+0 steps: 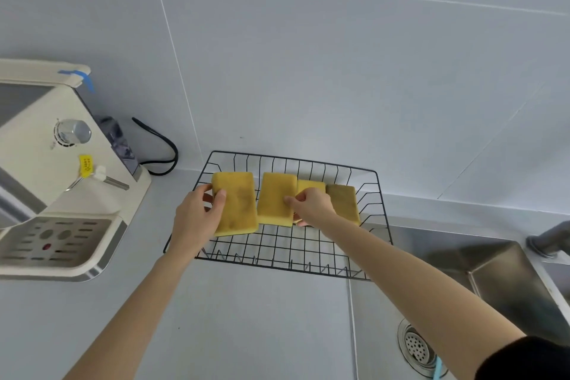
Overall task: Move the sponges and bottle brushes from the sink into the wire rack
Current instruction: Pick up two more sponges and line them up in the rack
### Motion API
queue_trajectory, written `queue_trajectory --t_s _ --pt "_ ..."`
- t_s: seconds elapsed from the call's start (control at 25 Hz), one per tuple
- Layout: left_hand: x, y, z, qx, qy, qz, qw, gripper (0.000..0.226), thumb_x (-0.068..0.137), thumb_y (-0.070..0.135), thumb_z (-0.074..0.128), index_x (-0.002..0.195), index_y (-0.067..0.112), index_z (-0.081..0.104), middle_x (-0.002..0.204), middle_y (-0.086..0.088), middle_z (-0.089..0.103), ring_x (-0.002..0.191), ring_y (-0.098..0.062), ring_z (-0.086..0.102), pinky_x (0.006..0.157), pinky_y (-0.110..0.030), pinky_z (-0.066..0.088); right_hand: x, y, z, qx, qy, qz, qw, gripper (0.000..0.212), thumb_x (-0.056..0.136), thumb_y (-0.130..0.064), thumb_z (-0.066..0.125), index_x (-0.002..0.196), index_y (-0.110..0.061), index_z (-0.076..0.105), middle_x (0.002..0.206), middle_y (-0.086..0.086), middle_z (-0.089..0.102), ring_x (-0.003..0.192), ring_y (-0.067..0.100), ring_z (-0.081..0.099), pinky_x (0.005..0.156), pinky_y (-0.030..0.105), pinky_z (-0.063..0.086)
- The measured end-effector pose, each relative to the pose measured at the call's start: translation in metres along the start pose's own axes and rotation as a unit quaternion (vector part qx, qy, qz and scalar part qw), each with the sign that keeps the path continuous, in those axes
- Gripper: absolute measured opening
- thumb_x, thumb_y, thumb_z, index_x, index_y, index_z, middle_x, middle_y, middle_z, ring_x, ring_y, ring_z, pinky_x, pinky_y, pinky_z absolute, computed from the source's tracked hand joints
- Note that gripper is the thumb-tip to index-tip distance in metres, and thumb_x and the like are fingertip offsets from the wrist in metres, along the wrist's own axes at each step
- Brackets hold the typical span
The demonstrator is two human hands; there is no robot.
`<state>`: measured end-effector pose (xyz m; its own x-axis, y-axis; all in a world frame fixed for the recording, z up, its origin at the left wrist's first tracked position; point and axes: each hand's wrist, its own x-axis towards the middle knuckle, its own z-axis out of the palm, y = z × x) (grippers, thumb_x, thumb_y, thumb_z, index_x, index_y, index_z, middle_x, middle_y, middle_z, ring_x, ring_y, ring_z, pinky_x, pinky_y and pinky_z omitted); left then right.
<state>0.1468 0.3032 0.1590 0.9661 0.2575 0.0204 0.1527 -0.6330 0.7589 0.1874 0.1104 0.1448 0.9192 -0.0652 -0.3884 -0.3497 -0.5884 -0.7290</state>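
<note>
A black wire rack [277,259] stands on the counter against the tiled wall. Several yellow sponges lie side by side in its far half. My left hand [194,219] grips the leftmost sponge [237,210] by its left edge, thumb on top. My right hand [311,207] pinches between the second sponge [274,197] and the third sponge [310,186], which it partly hides. A darker, stained sponge [344,202] lies at the right end. The steel sink [493,262] opens at the right; a light blue handle tip [438,370] shows by its drain.
A cream coffee machine [40,163] with a drip tray fills the left counter, its black cable [160,148] looping behind. A grey tap [549,241] stands at the right edge. The sink drain [415,345] is near my right forearm. Bare counter lies in front of the rack.
</note>
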Motion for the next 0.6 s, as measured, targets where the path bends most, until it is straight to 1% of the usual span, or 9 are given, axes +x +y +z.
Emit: queue_trajectory --t_s 0.08,0.16,0.2,0.28,0.36,0.4,0.48,0.52,0.6 --pt "0.007 -0.005 0.002 -0.002 -0.003 -0.005 1.0 0.044 0.093 0.034 0.042 0.126 0.006 0.048 0.119 -0.016 0.059 0.089 -0.023 0.056 0.082 -0.04 0.049 0.013 -0.006 0.007 -0.029 -0.005 -0.004 1.0 0.027 0.092 -0.029 0.054 0.072 -0.011 0.052 0.08 0.013 0.068 0.063 0.021 0.063 0.074 0.033 0.057" --pt "0.011 -0.009 0.003 -0.012 -0.005 -0.012 1.0 0.044 0.093 0.034 0.043 0.126 0.006 0.048 0.119 -0.015 0.059 0.087 -0.02 0.053 0.078 -0.038 0.049 0.024 -0.012 0.014 -0.066 -0.002 -0.006 0.998 0.034 0.091 -0.029 0.053 0.061 -0.013 0.05 0.082 0.017 0.07 0.057 0.018 0.06 0.077 0.034 0.057" --pt "0.012 -0.011 0.004 -0.019 -0.006 -0.016 1.0 0.044 0.093 0.033 0.043 0.126 0.006 0.048 0.119 -0.015 0.059 0.088 -0.019 0.052 0.077 -0.037 0.049 0.028 -0.015 0.018 -0.086 0.002 -0.004 0.996 0.034 0.091 -0.028 0.053 0.061 -0.012 0.05 0.08 0.015 0.068 0.055 0.018 0.059 0.074 0.034 0.057" --pt "0.014 -0.014 0.004 -0.029 -0.006 -0.019 0.999 0.043 0.093 0.032 0.044 0.126 0.006 0.048 0.119 -0.015 0.059 0.088 -0.019 0.052 0.076 -0.035 0.048 0.033 -0.018 0.023 -0.139 0.009 -0.004 0.99 0.032 0.091 -0.026 0.049 0.063 -0.011 0.047 0.079 0.011 0.062 0.065 0.024 0.062 0.062 0.031 0.053" --pt "0.015 -0.016 0.005 -0.032 -0.008 -0.022 0.999 0.043 0.093 0.032 0.044 0.126 0.006 0.048 0.118 -0.014 0.06 0.088 -0.019 0.052 0.077 -0.035 0.048 0.033 -0.02 0.025 -0.203 0.006 -0.015 0.979 0.032 0.092 -0.021 0.046 0.061 -0.013 0.038 0.078 0.009 0.055 0.073 0.027 0.06 0.048 0.025 0.039" --pt "0.015 -0.017 0.005 -0.034 -0.009 -0.025 0.999 0.043 0.093 0.032 0.044 0.125 0.006 0.048 0.118 -0.015 0.06 0.088 -0.02 0.052 0.08 -0.038 0.049 0.031 -0.02 0.026 -0.224 0.006 -0.024 0.974 0.029 0.092 -0.019 0.044 0.065 -0.012 0.039 0.079 0.008 0.052 0.071 0.025 0.055 0.045 0.024 0.033" --pt "0.015 -0.017 0.006 -0.039 -0.014 -0.03 0.999 0.043 0.092 0.033 0.044 0.125 0.005 0.049 0.119 -0.015 0.06 0.089 -0.021 0.052 0.084 -0.042 0.051 0.027 -0.019 0.026 -0.253 0.015 -0.044 0.966 0.016 0.094 -0.017 0.042 0.091 -0.004 0.051 0.092 0.009 0.051 0.075 0.025 0.049 0.046 0.025 0.029" --pt "0.014 -0.016 0.007 -0.04 -0.017 -0.031 0.999 0.043 0.092 0.033 0.044 0.125 0.005 0.049 0.119 -0.015 0.06 0.09 -0.021 0.052 0.085 -0.043 0.051 0.026 -0.018 0.026 -0.268 0.031 -0.059 0.961 0.022 0.094 -0.017 0.042 0.107 -0.002 0.051 0.106 0.012 0.051 0.084 0.028 0.051 0.051 0.026 0.033" --pt "0.014 -0.016 0.008 -0.042 -0.016 -0.032 0.998 0.043 0.092 0.033 0.044 0.125 0.005 0.049 0.119 -0.015 0.059 0.09 -0.021 0.053 0.085 -0.043 0.051 0.023 -0.013 0.028 -0.309 0.053 -0.111 0.943 0.032 0.094 -0.019 0.042 0.122 -0.004 0.047 0.126 0.013 0.047 0.109 0.03 0.049 0.068 0.031 0.04"
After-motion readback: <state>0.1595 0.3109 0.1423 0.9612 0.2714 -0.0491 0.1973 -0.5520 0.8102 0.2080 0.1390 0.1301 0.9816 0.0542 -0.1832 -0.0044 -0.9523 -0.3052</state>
